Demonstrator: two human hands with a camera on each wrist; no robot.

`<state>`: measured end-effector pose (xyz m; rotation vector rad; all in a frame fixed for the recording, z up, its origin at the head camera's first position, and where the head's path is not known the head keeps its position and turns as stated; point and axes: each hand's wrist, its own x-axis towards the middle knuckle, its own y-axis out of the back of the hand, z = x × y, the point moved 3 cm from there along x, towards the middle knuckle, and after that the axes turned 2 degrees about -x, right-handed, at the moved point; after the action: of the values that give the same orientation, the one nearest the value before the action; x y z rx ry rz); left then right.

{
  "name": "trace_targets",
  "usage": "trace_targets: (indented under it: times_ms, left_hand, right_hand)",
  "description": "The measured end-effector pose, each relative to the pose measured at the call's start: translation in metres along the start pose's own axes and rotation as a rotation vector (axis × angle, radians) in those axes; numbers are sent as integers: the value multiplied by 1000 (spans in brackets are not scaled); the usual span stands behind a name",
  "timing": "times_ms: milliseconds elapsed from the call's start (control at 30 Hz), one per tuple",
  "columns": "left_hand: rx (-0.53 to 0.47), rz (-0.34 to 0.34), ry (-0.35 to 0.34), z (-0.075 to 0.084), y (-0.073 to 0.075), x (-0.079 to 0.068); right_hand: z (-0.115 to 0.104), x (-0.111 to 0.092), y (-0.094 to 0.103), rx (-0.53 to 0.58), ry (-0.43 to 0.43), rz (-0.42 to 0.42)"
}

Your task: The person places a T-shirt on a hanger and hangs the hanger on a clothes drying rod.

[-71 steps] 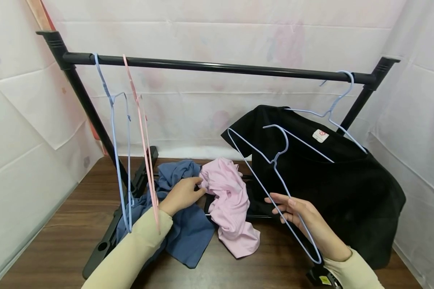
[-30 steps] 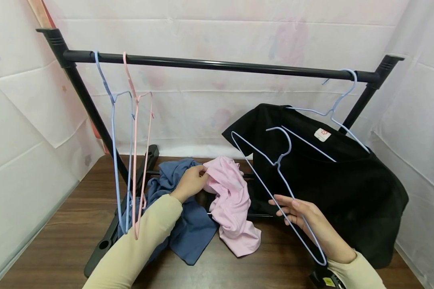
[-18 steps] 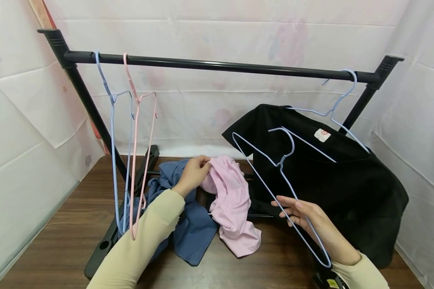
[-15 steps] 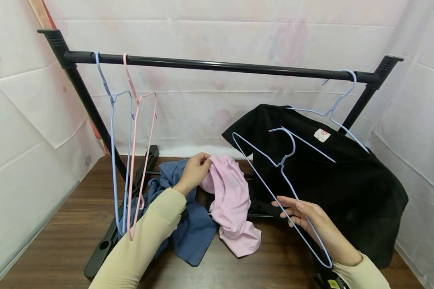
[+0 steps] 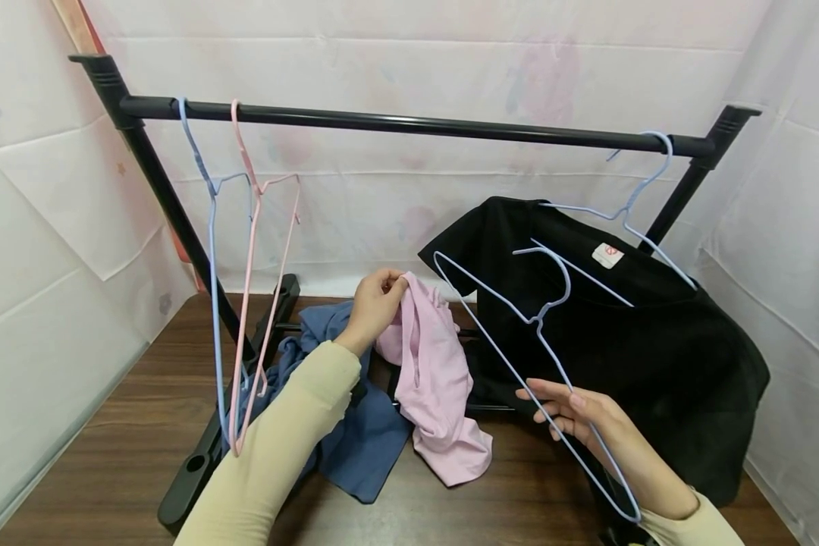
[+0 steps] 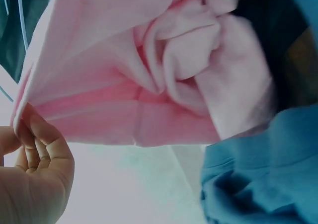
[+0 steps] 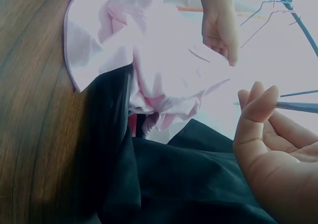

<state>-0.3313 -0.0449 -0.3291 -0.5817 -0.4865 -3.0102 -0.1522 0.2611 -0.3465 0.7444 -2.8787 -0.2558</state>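
While the left hand (image 5: 374, 309) pinches the pink cloth (image 5: 437, 371), right hand (image 5: 607, 428) holding a blue hanger (image 5: 537, 319), cloth between both hands

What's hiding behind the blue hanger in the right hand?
Behind the blue hanger is mostly the black shirt. The right hand covers part of it, which can't be seen.
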Motion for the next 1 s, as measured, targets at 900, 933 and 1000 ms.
trace_targets:
  times_ms: [900,933,1000]
  left_hand:
    - [74,48,-52,9,11,21]
    - [76,47,-52,10,11,21]
    - [74,49,-54,10,12,22]
  right_hand:
    - [-1,-2,-21,117,86,-139]
    - [-1,-2,-21,119,92,-142]
    - [0,-2,-21,114,94,-141]
